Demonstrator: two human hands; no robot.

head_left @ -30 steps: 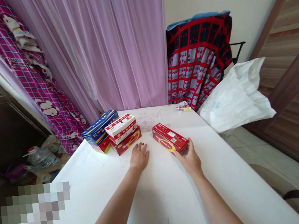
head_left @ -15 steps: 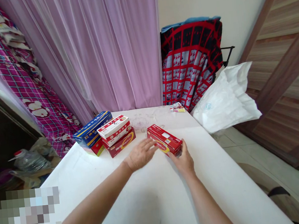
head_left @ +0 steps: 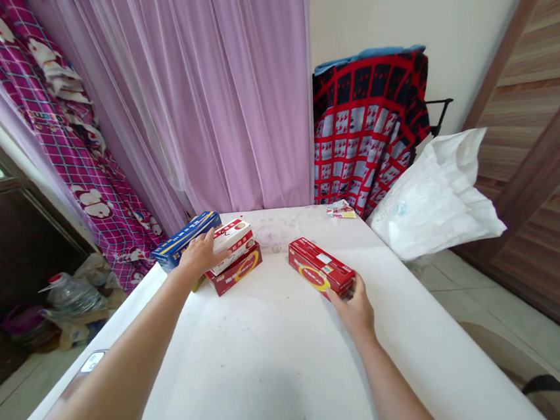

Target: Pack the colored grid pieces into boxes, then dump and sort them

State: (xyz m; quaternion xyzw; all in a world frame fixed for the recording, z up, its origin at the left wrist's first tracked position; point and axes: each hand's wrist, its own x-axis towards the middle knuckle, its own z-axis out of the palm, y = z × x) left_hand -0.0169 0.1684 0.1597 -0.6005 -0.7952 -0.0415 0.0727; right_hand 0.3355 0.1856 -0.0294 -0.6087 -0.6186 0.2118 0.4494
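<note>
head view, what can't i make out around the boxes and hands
Head view: most of the lower box under the blue box, behind the left forearm.
Head view: near end of the held red box, partly covered by the right hand.
Head view: that box's fine print, too small to read.

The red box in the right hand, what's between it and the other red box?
In the head view, just bare tabletop lies between the held box and the red box under the white box.

A yellow-marked red box (head_left: pixel 319 264) lies slantwise, right of a stacked white-and-red box (head_left: pixel 233 237).
</note>
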